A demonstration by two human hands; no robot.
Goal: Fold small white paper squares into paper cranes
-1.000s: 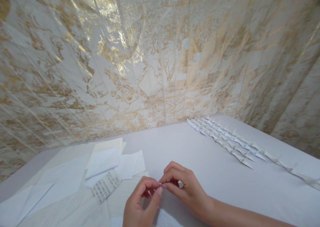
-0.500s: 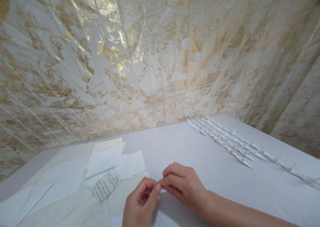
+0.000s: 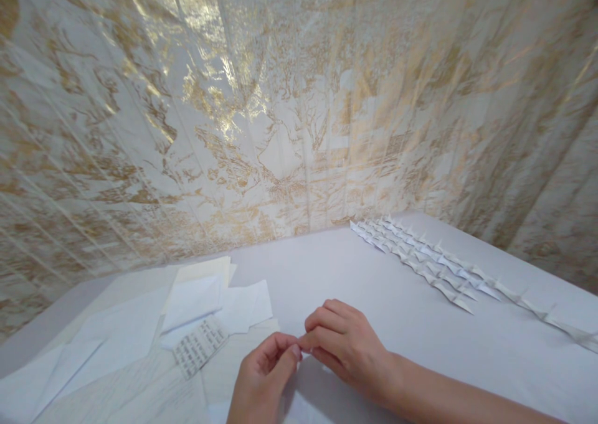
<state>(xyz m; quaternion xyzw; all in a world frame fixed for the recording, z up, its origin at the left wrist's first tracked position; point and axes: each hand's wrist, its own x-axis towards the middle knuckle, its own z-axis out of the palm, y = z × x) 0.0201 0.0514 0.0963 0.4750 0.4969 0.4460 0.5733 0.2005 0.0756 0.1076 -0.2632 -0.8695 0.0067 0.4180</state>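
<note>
My left hand (image 3: 267, 373) and my right hand (image 3: 349, 348) meet fingertip to fingertip over the front of the table. Both are closed in a pinch on a small piece of white paper (image 3: 306, 355). Only a sliver of it shows below the fingers, so its shape and folds are mostly hidden. To the left of my hands lie loose paper sheets (image 3: 116, 324), some plain and some faintly written on. Among them is a small slip with dark writing (image 3: 200, 346).
Several rows of small folded paper pieces (image 3: 420, 259) run along the table's right side. The pale table (image 3: 299, 268) backs onto a white and gold patterned curtain (image 3: 280, 131). A folded white sheet (image 3: 194, 302) lies on the papers at left.
My hands stay pinched together in nearly the same place, with only slight finger and wrist shifts. The papers and folded rows have not moved.
</note>
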